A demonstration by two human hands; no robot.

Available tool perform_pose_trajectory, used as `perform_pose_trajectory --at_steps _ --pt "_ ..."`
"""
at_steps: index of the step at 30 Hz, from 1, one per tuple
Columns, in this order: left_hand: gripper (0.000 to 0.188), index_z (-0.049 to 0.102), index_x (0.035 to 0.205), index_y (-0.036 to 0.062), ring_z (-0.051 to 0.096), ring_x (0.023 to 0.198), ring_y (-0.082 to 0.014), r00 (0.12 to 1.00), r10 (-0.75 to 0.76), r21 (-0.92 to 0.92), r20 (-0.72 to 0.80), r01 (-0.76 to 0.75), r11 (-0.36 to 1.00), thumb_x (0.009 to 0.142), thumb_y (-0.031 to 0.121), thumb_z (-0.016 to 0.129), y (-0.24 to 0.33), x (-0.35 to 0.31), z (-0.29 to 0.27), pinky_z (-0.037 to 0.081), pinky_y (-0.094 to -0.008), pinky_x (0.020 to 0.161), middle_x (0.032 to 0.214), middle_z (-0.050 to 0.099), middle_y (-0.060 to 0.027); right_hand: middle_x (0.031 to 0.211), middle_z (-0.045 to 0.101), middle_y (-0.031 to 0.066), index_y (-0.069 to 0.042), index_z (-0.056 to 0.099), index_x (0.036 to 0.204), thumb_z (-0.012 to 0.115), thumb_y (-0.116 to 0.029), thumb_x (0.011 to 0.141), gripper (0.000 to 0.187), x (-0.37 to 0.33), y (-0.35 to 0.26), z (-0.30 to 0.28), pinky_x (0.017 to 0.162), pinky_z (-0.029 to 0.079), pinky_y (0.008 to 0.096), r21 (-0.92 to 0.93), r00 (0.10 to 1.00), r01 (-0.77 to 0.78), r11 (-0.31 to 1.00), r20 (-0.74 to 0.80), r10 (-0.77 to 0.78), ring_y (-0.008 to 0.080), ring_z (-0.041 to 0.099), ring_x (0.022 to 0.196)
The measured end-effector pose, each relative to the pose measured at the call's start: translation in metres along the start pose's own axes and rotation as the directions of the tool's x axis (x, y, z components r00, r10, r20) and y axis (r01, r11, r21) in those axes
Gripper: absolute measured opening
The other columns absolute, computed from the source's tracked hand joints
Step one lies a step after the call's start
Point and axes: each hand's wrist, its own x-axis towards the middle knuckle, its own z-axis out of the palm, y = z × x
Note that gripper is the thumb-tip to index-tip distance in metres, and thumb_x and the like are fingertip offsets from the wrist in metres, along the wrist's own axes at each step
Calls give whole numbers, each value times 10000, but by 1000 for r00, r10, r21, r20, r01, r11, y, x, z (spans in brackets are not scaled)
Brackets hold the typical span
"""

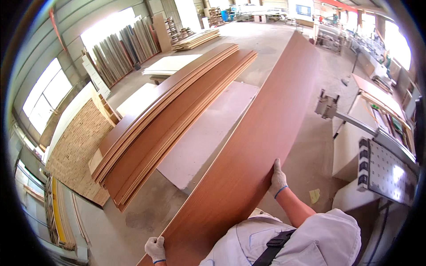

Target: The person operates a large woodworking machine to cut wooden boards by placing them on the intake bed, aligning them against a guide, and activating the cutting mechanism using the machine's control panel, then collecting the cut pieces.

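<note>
A long reddish-brown wood panel [242, 164] stretches from the lower left to the top right in front of me. My left hand [155, 249], in a pale glove, is closed around its left edge near the lower end. Further up on the opposite side, my right hand [278, 178], gloved too, grips the right edge, its thumb on the upper face and the other fingers out of sight. Left of the panel lie two stacks of similar brown boards, a nearer stack [186, 124] and a farther stack [166, 99], side by side on a pale platform [208, 133].
On the right stand a machine with a perforated metal table [390, 170] and a clamp-like rail end [327, 105]. A tan slatted panel stack [82, 146] is at the left. White sheets [171, 65] lie behind the brown boards. A paper scrap [314, 195] lies on the floor.
</note>
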Motion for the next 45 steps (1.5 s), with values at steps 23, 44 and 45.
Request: perform_pose_trajectory --at_steps 23,44,45 --pt "809 737 811 -13 672 945 -467 803 -395 486 446 154 860 914 747 483 19 258 183 503 -539 869 955 707 -289 1125 716 114 66 690 1148 749 -250 960 373 289 140 164 874 534 418 -540 965 -257 802 -189 182 250 671 982" --pt "1021 358 1566 -11 270 1520 -430 619 -786 581 -4 641 502 850 618 724 -153 138 87 259 -492 1254 1643 279 -278 1428 582 205 88 404 1486 767 -162 885 745 118 241 203 1109 442 385 -931 991 118 345 130 12 292 584 1287" --pt "1040 354 1567 -13 264 1523 -429 577 -813 570 -75 694 440 842 632 728 -169 139 81 254 -493 1257 1646 273 -275 1390 607 189 77 436 1458 778 -171 883 714 111 258 196 1087 457 386 -907 991 116 405 132 11 282 600 1259"
